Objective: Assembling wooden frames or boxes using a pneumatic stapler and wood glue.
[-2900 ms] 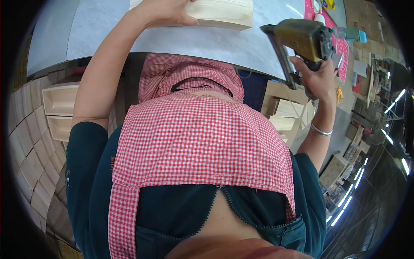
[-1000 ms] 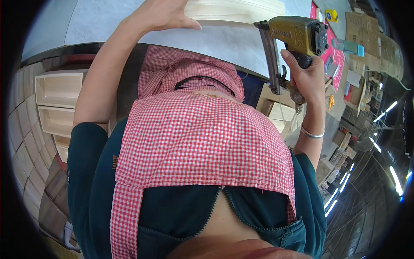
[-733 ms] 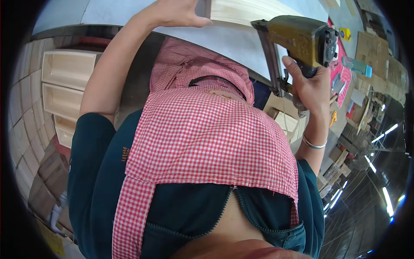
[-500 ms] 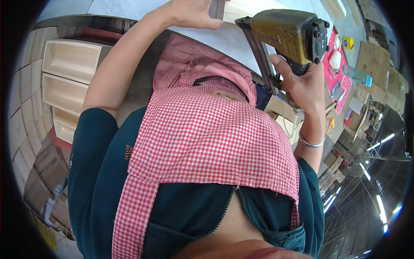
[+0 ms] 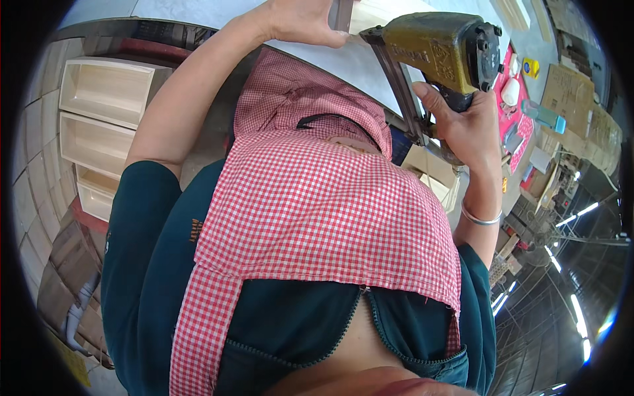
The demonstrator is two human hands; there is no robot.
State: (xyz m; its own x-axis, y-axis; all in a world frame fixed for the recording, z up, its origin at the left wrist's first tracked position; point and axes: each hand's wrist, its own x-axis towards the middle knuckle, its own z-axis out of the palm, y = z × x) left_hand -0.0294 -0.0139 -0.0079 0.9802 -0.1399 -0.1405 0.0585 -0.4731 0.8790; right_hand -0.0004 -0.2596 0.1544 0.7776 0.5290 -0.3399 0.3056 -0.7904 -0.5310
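My right hand (image 5: pixel 470 129) is wrapped round the handle of a nail gun (image 5: pixel 432 49), which has a worn brass-coloured body and a dark magazine slanting down toward me. The gun's nose points left, right by the near edge of a pale wooden piece (image 5: pixel 380 16) at the top of the view. Across from it, my left hand (image 5: pixel 300 23) grips the left end of that piece, next to a dark strip (image 5: pixel 341 14). Its thumb lies along the near edge, close to the nose. The picture's top edge cuts off its other fingers.
Pale wooden boxes (image 5: pixel 104 92) are stacked at the left. The work table (image 5: pixel 317 58) has a light top. Farther right lie a pink cloth (image 5: pixel 507 109), a clear bottle with a blue cap (image 5: pixel 545 115), a yellow item (image 5: pixel 531 67) and cardboard (image 5: pixel 564 96).
My left hand has shifted slightly right, so its thumb is nearer the nail gun's nose. The nail gun has barely moved, still in my right hand.
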